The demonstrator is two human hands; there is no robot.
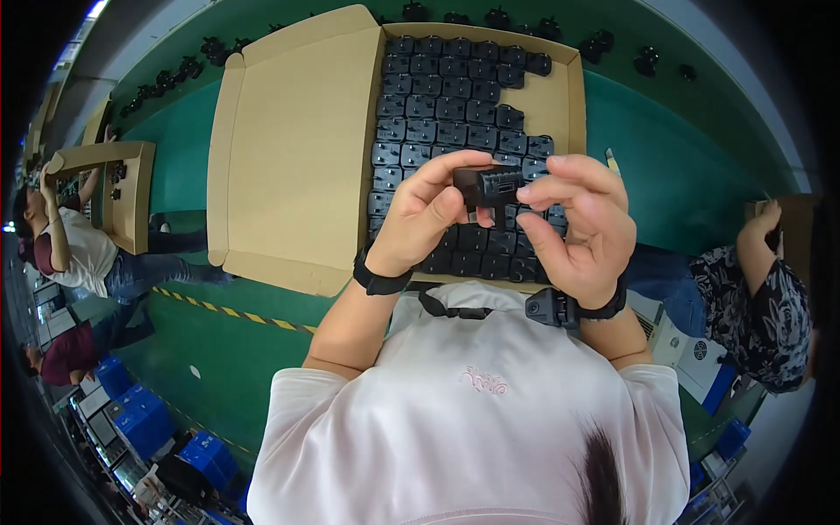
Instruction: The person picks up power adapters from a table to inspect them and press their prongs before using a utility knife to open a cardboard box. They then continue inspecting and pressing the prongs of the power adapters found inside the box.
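My left hand is closed on a black power adapter, pinched between thumb and fingers. A small port shows in the adapter's side. My right hand is at the adapter's right end, with bent fingers and the thumb apart from them. One fingertip is at the adapter's edge; whether it presses on it I cannot tell. Beneath both hands lies an open cardboard box, filled with rows of black plug adapters, several with prongs facing up. My hands hide part of the lower rows.
The box's lid lies folded out to the left. More black adapters stand along the far side of the green surface. A cutter knife lies right of the box. Co-workers are at the left, and another person at the right.
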